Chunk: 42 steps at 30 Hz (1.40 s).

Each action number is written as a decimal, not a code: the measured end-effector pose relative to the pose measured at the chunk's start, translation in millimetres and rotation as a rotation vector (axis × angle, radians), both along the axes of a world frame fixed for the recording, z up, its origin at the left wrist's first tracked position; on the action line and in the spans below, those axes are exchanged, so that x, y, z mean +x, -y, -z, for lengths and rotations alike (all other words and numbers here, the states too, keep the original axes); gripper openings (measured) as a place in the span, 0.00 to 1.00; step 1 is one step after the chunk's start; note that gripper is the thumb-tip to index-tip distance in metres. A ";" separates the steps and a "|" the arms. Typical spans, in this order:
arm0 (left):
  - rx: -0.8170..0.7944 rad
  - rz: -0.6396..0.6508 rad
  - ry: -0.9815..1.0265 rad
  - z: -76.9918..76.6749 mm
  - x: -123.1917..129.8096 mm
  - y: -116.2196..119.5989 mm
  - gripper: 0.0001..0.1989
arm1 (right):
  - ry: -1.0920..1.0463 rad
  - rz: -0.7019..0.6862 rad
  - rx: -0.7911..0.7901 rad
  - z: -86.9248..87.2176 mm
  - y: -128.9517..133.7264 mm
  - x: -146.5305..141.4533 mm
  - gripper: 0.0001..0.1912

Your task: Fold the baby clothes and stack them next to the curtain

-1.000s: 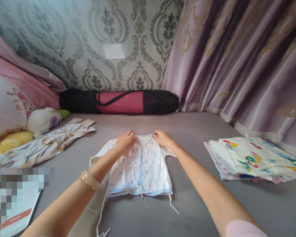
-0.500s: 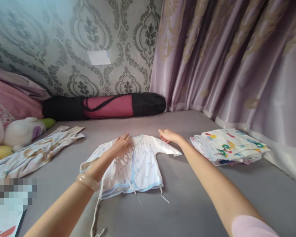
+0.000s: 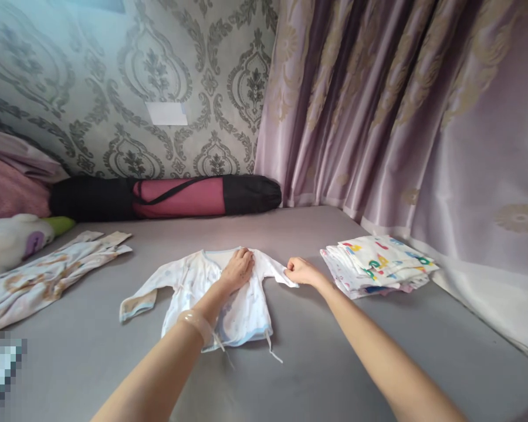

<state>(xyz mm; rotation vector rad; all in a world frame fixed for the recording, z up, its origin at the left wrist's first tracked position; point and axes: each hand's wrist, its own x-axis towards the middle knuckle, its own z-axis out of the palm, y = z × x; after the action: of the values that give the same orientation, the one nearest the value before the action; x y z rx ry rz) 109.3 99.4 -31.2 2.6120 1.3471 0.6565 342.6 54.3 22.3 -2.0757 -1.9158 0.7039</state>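
Note:
A small white baby shirt with blue trim and tie strings lies spread on the grey bed sheet, sleeves out to both sides. My left hand rests palm down on its upper front near the collar, fingers pointing to the far side. A bracelet circles my left wrist, and that forearm hides part of the shirt's lower front. At the end of the right sleeve, my right hand is closed, pinching the cuff between thumb and fingers.
To the right lies a stack of folded printed clothes. Patterned baby clothing and a white plush toy are on the left. A long black and red bag runs along the wall. Purple curtains hang at the right.
My left hand has slid right across the shirt's upper front. My right hand has come down and taken hold of the right cuff. The view has shifted slightly right.

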 end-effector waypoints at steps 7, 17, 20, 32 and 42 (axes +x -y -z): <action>0.026 0.018 -0.027 1.2 0.2 -0.5 0.19 | -0.199 0.088 0.131 0.3 -14.6 1.8 0.07; 0.116 0.035 -0.061 5.1 3.3 2.2 0.23 | -0.137 0.119 0.287 11.8 -36.1 38.8 0.11; 0.100 -0.001 -0.075 5.3 3.7 4.0 0.24 | -0.040 0.096 0.299 17.2 -31.2 41.7 0.09; 0.007 -0.033 -0.130 -4.2 3.4 10.2 0.26 | 0.582 0.190 0.197 17.2 -18.0 18.0 0.22; 0.008 -0.044 -0.181 -1.4 4.1 10.4 0.27 | 0.239 -0.347 0.360 26.4 -17.0 -62.3 0.25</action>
<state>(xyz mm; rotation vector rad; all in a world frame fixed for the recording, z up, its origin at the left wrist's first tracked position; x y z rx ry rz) 113.4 89.0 -29.8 2.7110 1.4570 0.4409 280.2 71.3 -4.0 -1.6888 -2.3583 0.1496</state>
